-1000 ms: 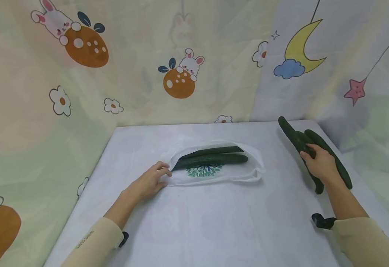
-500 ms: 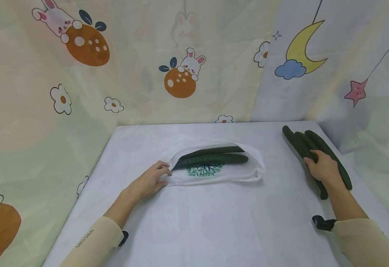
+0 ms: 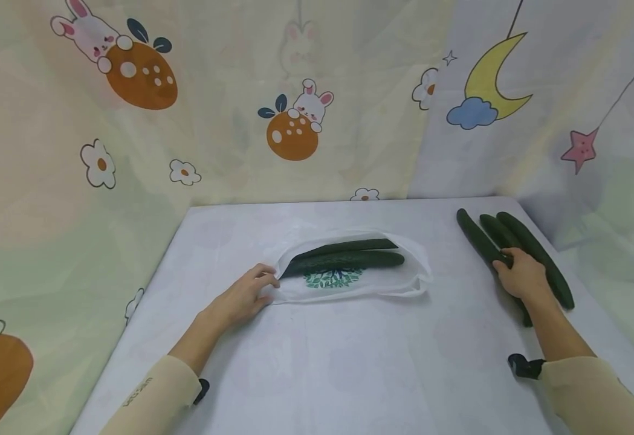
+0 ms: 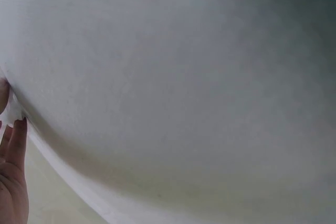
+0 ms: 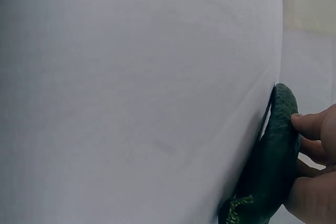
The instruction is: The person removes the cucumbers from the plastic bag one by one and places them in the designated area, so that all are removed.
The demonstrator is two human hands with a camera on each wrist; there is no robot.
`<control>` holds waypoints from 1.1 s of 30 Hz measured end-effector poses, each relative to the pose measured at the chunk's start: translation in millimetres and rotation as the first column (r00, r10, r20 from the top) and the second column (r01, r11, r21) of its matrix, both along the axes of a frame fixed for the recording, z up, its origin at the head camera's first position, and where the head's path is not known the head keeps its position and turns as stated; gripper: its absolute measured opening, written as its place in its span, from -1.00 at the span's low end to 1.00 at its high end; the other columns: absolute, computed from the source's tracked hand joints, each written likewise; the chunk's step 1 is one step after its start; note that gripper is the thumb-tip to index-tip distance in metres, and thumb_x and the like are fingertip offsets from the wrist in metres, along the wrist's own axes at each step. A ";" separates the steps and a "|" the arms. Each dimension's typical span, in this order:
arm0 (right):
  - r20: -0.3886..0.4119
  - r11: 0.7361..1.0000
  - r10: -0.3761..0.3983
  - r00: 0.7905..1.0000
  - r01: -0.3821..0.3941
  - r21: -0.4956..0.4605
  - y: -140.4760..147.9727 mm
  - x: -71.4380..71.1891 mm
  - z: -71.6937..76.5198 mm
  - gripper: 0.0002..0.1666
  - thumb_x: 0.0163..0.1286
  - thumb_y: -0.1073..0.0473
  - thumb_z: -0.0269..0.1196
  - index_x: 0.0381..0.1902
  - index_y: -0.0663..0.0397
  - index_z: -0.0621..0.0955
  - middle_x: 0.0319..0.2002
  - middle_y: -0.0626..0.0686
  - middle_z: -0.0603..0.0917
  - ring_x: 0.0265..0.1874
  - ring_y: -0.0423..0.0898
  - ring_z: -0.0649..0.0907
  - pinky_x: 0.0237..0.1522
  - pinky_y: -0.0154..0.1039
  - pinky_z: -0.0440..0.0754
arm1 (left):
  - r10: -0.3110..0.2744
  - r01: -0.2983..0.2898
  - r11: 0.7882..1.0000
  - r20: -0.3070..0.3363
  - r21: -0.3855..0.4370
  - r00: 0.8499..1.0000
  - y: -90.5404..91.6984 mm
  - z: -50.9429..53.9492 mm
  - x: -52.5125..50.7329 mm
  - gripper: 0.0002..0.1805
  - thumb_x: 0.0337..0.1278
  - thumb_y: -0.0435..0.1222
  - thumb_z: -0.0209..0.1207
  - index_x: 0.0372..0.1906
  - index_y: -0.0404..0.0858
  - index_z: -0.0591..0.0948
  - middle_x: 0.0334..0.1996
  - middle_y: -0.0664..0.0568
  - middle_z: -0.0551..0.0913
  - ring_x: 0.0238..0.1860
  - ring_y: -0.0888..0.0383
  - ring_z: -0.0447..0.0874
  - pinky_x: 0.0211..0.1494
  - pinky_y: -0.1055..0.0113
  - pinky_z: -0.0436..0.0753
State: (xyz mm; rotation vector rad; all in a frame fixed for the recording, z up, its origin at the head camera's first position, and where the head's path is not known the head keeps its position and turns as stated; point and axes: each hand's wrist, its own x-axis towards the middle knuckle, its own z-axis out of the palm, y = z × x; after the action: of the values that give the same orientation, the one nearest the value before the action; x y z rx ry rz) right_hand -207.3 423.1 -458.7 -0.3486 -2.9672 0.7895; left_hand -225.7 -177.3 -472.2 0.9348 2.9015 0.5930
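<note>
my right hand grips a long dark green cucumber.
it's at the white table's right side, left of two similar green cucumbers; my left hand touches a green-printed white plastic bag with two dark green cucumbers inside, though i can't tell if those fingers pinch it.

Left hand at the left border, pinching a bit of thin white bag.
The hand, cut off by the frame, sits in the lower left: a digit's tip shows above the bag, other fingers reach up from below. The white table, soft and blurred, fills most of the frame, its edge curving from the left side down to the bottom. Pale yellow-green cloth shows at lower left; the upper right corner darkens to murky green.
</note>
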 end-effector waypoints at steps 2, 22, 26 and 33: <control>-0.020 1.000 0.008 1.000 -0.008 0.006 -0.8 0.9 0.1 -0.35 0.63 0.11 -0.02 0.40 0.56 0.23 0.30 0.66 0.30 0.27 0.68 0.24 0.22 0.55 0.27 | 0.000 0.000 1.000 -0.004 0.002 1.000 0.6 -0.6 0.4 -0.70 0.27 -0.37 0.36 0.04 -0.05 0.63 0.33 -0.02 0.44 0.32 -0.06 0.50 0.37 0.00 0.54; -0.152 0.997 0.071 0.986 -0.070 0.010 -20.5 -4.0 9.2 -0.30 0.56 0.07 0.14 0.42 0.49 0.30 0.35 0.61 0.31 0.32 0.61 0.28 0.24 0.54 0.27 | -0.013 0.013 0.999 0.003 0.032 1.000 0.1 -0.9 0.9 -0.70 0.27 -0.40 0.35 0.04 -0.09 0.64 0.33 -0.04 0.45 0.32 -0.08 0.49 0.38 0.00 0.53; -0.169 0.996 0.091 0.981 -0.089 0.017 -26.2 -6.8 9.5 -0.27 0.53 0.04 0.19 0.42 0.48 0.31 0.35 0.62 0.30 0.32 0.62 0.27 0.25 0.54 0.26 | -0.026 0.026 0.999 -0.008 0.044 1.000 -0.8 -2.6 0.2 -0.70 0.27 -0.41 0.34 0.04 -0.10 0.63 0.32 -0.04 0.45 0.31 -0.08 0.50 0.37 0.01 0.54; -0.179 0.992 0.122 0.976 -0.123 0.007 -37.7 -11.9 13.9 -0.22 0.55 -0.03 0.18 0.47 0.42 0.28 0.40 0.58 0.26 0.36 0.59 0.27 0.26 0.54 0.27 | -0.024 0.024 0.999 -0.010 0.048 1.000 -1.8 -4.4 0.2 -0.70 0.27 -0.41 0.34 0.03 -0.09 0.63 0.32 -0.03 0.45 0.31 -0.06 0.50 0.37 0.02 0.54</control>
State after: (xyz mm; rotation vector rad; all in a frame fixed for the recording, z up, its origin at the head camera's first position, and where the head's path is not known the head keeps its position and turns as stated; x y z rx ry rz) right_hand -219.2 385.3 -444.8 -0.0887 -2.8398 0.7932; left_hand -225.6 -179.1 -476.6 0.9793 2.8925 0.6612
